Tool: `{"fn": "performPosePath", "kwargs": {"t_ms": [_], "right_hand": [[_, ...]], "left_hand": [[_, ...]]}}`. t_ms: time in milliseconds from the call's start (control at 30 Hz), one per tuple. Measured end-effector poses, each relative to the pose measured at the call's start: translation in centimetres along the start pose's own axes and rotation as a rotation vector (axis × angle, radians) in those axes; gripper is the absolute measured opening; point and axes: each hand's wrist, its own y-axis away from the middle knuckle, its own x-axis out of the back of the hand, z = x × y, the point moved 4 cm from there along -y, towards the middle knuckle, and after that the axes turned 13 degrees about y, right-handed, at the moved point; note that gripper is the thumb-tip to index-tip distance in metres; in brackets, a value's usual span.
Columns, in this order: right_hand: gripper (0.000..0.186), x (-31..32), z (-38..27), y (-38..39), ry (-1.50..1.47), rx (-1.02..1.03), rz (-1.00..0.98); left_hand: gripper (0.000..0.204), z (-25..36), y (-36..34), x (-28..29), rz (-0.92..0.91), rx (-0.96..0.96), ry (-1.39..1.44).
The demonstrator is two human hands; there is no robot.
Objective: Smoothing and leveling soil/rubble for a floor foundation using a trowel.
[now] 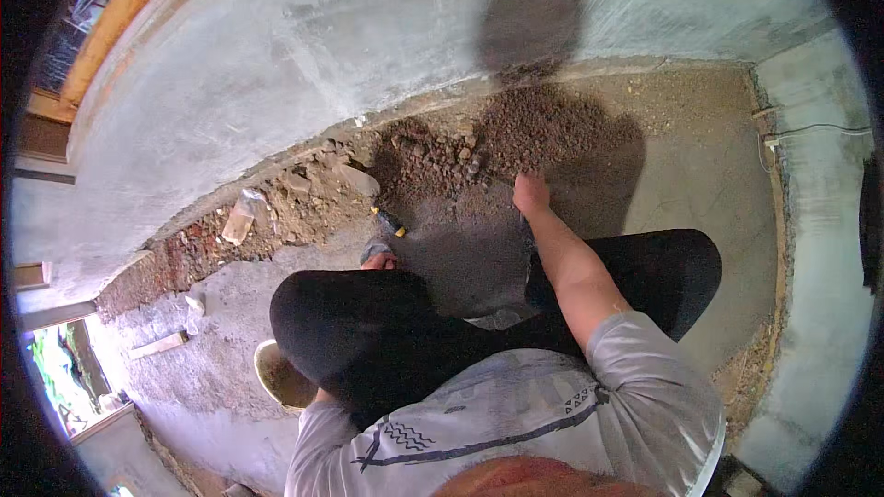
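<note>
My right hand (529,194) is closed and held low at the near edge of a pile of dark reddish-brown gravel (552,129). Its fingers point away from me, and what they hold, if anything, is hidden. Beyond my left knee, only the fingers of my left hand (379,261) show. They are bent against a small grey object (374,249) whose kind I cannot make out; the knee covers the rest. Just past it lies a tool with a black and yellow handle (390,223). Larger stones (442,149) lie at the left side of the gravel.
Loose soil and rubble run along the foot of a grey plastered wall (304,46). A clear plastic bag with something pale (240,221) lies on the soil. A wood strip (158,346) is on the concrete floor at left, and a pale round container (281,375) stands beside my left knee.
</note>
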Motion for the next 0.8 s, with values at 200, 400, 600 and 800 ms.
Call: {"fn": "performPosePath", "kwargs": {"t_ms": [200, 400, 600, 800], "right_hand": [[0.025, 4.2, -5.2, -1.8, -0.396, -0.017, -0.357], [0.056, 8.5, -9.2, -2.7, -1.113, -0.354, -0.58], [0.071, 27.8, -15.7, -3.0, -1.977, -0.015, -0.549], [0.078, 37.6, -16.0, -0.8, -1.68, 0.308, -0.154]], "left_hand": [[0.017, -0.7, -0.2, 5.5, 0.053, 0.326, 0.209], [0.029, 16.8, -11.5, 18.7, -0.015, 0.118, 0.027], [0.057, 37.7, -16.5, 20.0, -0.411, 0.124, -0.087], [0.099, 43.6, -18.6, 10.7, -0.16, 0.134, 0.666]]}}
